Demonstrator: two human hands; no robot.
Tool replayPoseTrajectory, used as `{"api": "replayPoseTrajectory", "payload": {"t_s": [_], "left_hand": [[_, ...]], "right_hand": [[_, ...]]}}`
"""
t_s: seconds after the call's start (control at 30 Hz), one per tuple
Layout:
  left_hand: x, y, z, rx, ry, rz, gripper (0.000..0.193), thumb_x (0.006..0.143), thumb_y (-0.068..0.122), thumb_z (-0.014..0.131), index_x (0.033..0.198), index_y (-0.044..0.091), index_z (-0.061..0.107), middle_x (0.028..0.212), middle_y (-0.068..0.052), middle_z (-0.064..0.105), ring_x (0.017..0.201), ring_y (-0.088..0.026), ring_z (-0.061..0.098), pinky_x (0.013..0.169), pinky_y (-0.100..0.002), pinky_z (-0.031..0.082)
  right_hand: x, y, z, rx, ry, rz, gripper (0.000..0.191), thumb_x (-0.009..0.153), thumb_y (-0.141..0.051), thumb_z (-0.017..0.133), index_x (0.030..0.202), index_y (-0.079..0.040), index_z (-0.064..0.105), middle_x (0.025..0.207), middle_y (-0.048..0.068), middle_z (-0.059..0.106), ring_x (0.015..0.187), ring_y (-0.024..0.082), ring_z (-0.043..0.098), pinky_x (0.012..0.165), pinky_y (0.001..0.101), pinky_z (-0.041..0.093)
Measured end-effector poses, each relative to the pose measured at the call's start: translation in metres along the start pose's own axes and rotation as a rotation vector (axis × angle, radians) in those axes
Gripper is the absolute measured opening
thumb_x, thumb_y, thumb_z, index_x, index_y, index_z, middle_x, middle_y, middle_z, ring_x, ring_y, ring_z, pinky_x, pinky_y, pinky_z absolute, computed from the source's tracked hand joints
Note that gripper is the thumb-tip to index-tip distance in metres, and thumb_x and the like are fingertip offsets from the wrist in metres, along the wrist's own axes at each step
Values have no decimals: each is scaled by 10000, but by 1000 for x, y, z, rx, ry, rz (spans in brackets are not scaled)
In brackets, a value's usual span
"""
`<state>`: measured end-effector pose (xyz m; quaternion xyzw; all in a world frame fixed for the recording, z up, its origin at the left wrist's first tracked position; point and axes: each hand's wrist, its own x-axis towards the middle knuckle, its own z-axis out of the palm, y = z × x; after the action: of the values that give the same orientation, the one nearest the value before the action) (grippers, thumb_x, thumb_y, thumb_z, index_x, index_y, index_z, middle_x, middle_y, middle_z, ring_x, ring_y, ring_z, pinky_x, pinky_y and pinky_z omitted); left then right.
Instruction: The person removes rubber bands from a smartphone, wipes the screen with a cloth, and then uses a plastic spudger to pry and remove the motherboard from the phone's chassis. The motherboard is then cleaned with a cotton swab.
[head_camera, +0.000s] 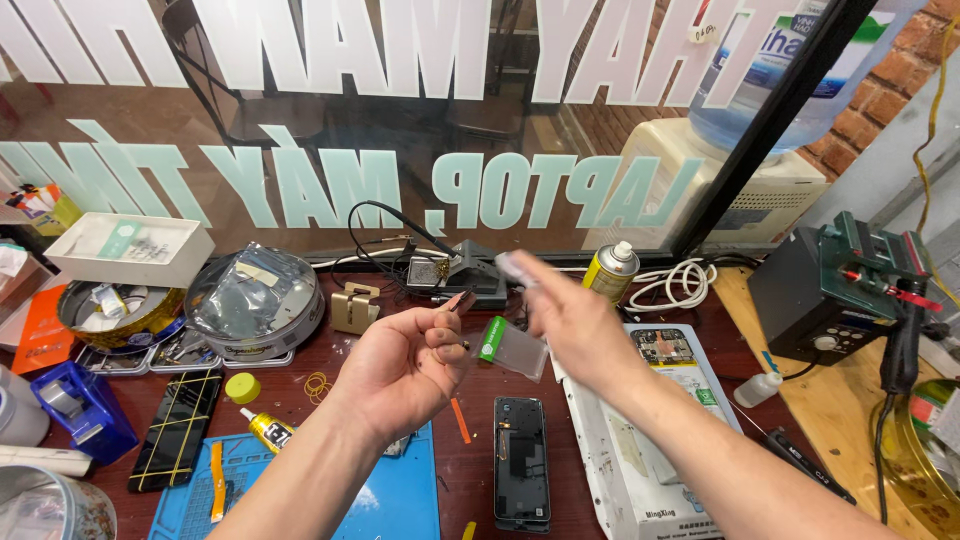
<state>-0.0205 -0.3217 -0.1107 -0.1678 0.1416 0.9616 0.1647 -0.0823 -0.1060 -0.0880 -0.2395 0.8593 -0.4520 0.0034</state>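
My left hand (400, 370) is raised palm-up over the bench with its fingers curled, pinching a small thin tool (458, 300) whose dark tip sticks up. My right hand (565, 320) is lifted beside it and blurred by motion. Its fingers point up-left with something small and pale at the tips (508, 265); I cannot tell whether it grips it. Between the hands, lower down, is a clear plastic container with a green cap (512, 346). Below the hands a dark opened phone (521, 460) lies on the wooden bench.
A blue work mat (400, 500) and a glue tube (268, 428) lie front left, near a phone wrapped in rubber bands (180, 425). A white flat machine (625, 450) is to the right, a yellow spray can (610, 270) behind it. A black station (830, 290) stands far right.
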Motion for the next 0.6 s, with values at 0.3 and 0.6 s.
{"api": "replayPoseTrajectory", "payload": {"t_s": [0.3, 0.6], "left_hand": [[-13, -28, 21, 745, -14, 98, 219, 963, 131, 632, 1148, 18, 601, 1013, -119, 739, 869, -210, 718, 754, -343, 593], [-13, -26, 10, 713, 93, -117, 520, 1009, 478, 420, 1134, 36, 662, 1031, -105, 721, 945, -229, 702, 817, -416, 583]], "right_hand": [[-17, -12, 7, 767, -110, 361, 287, 957, -244, 669, 1162, -43, 666, 672, -42, 546, 458, 29, 384, 399, 231, 292], [-33, -16, 9, 699, 3, 472, 198, 909, -193, 720, 1011, -24, 692, 671, -7, 591, 442, 44, 392, 392, 240, 277]]}}
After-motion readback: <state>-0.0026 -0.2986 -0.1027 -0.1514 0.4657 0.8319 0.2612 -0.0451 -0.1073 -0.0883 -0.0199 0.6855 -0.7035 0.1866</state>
